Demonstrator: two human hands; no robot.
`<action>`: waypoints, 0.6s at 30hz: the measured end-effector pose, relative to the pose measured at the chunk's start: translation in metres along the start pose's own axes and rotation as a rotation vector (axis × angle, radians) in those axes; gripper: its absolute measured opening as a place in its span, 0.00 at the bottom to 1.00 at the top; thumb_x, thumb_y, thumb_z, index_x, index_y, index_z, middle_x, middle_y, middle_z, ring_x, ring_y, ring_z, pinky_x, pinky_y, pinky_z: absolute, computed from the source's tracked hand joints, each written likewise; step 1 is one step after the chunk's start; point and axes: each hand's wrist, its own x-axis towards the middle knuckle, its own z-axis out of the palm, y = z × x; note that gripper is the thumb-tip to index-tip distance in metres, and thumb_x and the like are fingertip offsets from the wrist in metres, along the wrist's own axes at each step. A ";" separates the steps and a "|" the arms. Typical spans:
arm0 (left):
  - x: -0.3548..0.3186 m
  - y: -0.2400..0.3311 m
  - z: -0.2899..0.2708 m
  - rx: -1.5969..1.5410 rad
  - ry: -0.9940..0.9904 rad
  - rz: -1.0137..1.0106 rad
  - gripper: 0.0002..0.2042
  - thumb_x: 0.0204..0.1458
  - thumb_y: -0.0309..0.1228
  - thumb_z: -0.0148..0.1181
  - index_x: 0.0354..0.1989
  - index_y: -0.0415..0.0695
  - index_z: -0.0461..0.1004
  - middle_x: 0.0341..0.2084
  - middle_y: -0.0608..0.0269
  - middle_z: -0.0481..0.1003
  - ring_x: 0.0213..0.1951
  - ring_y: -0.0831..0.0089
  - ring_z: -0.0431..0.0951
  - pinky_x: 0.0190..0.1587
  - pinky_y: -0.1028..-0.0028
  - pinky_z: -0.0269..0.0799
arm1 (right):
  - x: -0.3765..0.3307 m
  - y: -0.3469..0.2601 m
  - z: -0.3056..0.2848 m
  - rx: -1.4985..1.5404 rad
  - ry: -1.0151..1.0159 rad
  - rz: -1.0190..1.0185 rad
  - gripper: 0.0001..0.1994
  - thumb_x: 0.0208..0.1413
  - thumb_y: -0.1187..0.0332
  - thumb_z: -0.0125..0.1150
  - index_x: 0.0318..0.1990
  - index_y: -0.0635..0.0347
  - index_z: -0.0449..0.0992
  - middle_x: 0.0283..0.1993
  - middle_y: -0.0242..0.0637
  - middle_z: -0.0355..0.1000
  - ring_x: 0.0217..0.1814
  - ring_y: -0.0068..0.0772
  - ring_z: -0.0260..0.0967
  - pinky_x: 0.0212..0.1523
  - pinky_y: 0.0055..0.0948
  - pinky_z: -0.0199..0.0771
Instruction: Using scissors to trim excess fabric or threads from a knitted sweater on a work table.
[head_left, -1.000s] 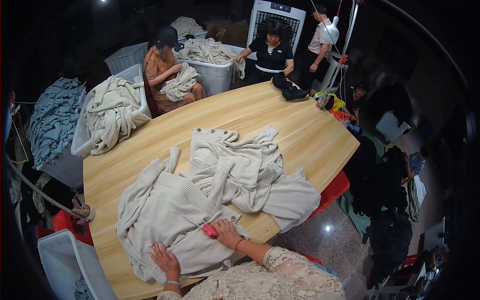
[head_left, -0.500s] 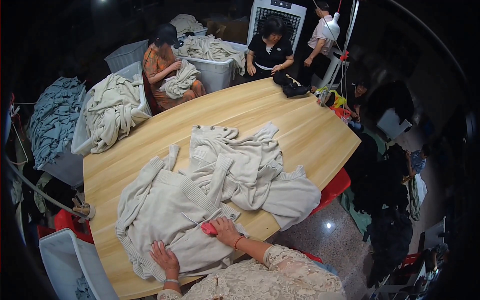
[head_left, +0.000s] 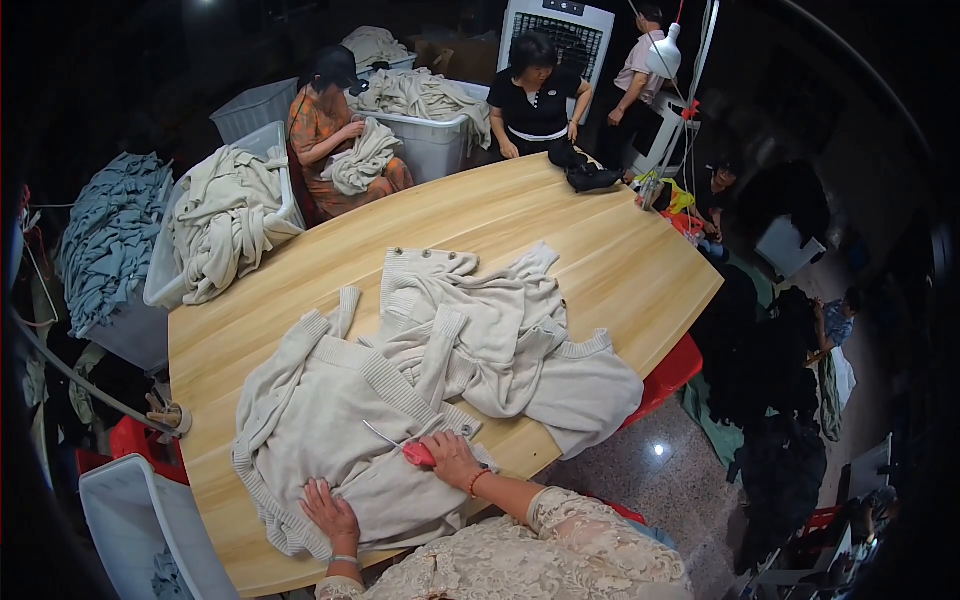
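A cream knitted sweater point(head_left: 345, 410) with ribbed edges lies spread on the wooden table in front of me. My left hand point(head_left: 330, 510) rests flat on its lower part, fingers apart. My right hand point(head_left: 452, 460) is wrapped round the red handle of a tool point(head_left: 418, 454) with a thin, slightly curved metal shaft. That shaft lies over the sweater and points up and left; the tool's exact kind cannot be made out. Beyond it lies a second cream knit garment point(head_left: 480, 340) with dark buttons along a ribbed band, partly bunched and touching the first.
On the table point(head_left: 620, 265), a black bundle point(head_left: 590, 178) lies at the far edge. Tubs of cream knitwear point(head_left: 225, 220) and a blue-grey heap point(head_left: 115, 240) stand left. A white tub point(head_left: 150, 525) is near left, a red stool point(head_left: 670, 380) right. Several people are around.
My hands and the tool have hardly moved. Across the table, the standing person in black has turned their head and shifted an arm toward the table edge.
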 end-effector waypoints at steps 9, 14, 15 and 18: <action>0.000 0.000 0.000 0.010 0.008 0.004 0.24 0.55 0.33 0.47 0.61 0.43 0.65 0.66 0.49 0.59 0.69 0.51 0.54 0.70 0.46 0.38 | 0.000 0.000 0.001 0.009 0.005 0.002 0.22 0.48 0.66 0.61 0.53 0.53 0.68 0.45 0.40 0.67 0.50 0.44 0.65 0.47 0.42 0.64; -0.001 -0.001 -0.001 0.010 0.009 0.009 0.24 0.55 0.33 0.47 0.61 0.42 0.65 0.66 0.49 0.59 0.69 0.51 0.54 0.70 0.46 0.38 | -0.001 0.000 0.003 -0.004 0.007 0.005 0.22 0.47 0.66 0.61 0.53 0.53 0.69 0.45 0.40 0.67 0.50 0.44 0.65 0.47 0.43 0.64; 0.000 0.000 -0.001 0.009 0.007 0.009 0.24 0.54 0.33 0.48 0.61 0.42 0.65 0.66 0.49 0.59 0.69 0.51 0.54 0.70 0.46 0.38 | -0.001 0.000 0.003 0.000 0.009 0.004 0.22 0.48 0.66 0.61 0.53 0.53 0.69 0.45 0.40 0.67 0.50 0.44 0.65 0.47 0.43 0.64; 0.000 0.002 -0.002 0.008 -0.009 -0.001 0.24 0.54 0.33 0.48 0.61 0.42 0.65 0.66 0.49 0.59 0.69 0.51 0.53 0.70 0.46 0.38 | -0.001 0.000 0.003 0.005 0.011 0.006 0.22 0.48 0.66 0.60 0.53 0.53 0.69 0.45 0.40 0.67 0.50 0.44 0.64 0.48 0.43 0.64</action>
